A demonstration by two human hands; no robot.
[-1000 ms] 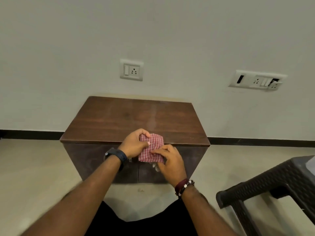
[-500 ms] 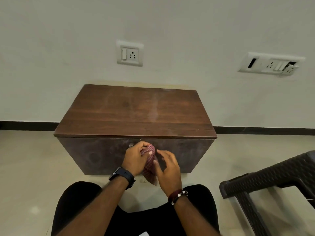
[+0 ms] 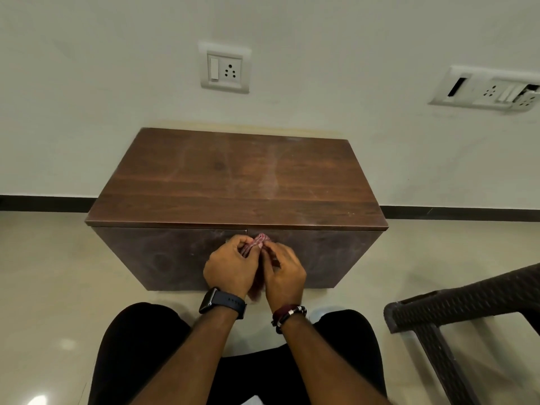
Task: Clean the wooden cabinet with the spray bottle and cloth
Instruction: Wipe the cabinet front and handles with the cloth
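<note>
A low wooden cabinet (image 3: 233, 182) stands against the wall, its brown top streaked with faint smears. In front of its two doors, near the centre seam, both my hands hold a red checked cloth (image 3: 259, 240). My left hand (image 3: 230, 266) pinches the cloth's upper part, and my right hand (image 3: 283, 273) grips it from the right. Most of the cloth is hidden between my hands; a bit hangs below them. No spray bottle is in view.
A dark woven plastic stool (image 3: 467, 311) stands at the right on the tiled floor. Two socket plates (image 3: 225, 68) (image 3: 485, 89) sit on the wall above the cabinet. My knees (image 3: 140, 340) are close to the cabinet front.
The cloth and both hands came down from the cabinet's front top edge to its door fronts. The right hand has closed onto the cloth. The camera dropped lower.
</note>
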